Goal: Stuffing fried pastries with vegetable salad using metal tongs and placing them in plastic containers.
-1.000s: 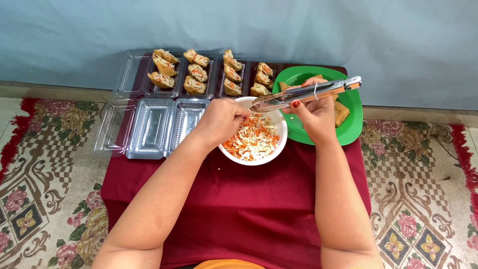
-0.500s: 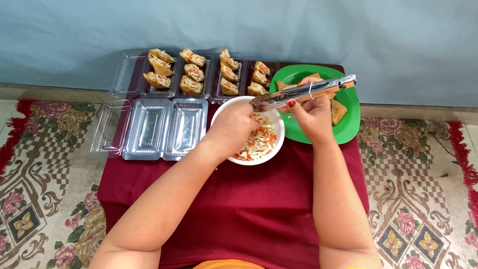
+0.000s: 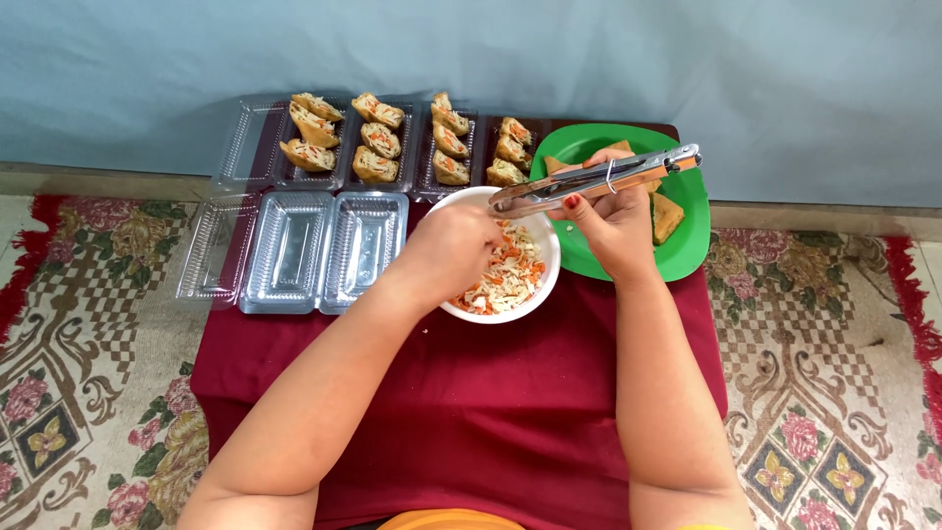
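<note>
The left hand point(image 3: 456, 250) is dipped into the white bowl point(image 3: 535, 294) at the table's centre, fingers closed on a pinch of shredded vegetable filling point(image 3: 505, 275). The right hand point(image 3: 613, 221) grips closed metal tongs point(image 3: 589, 182) above the green plate point(image 3: 687, 236) at 2 o'clock. I think a small pinch, lifted slowly, spills less on the red cloth point(image 3: 461, 393)

Left hand point(image 3: 453, 250) curled, fingers down, right hand point(image 3: 613, 221) gripping, both forearms extended
</note>
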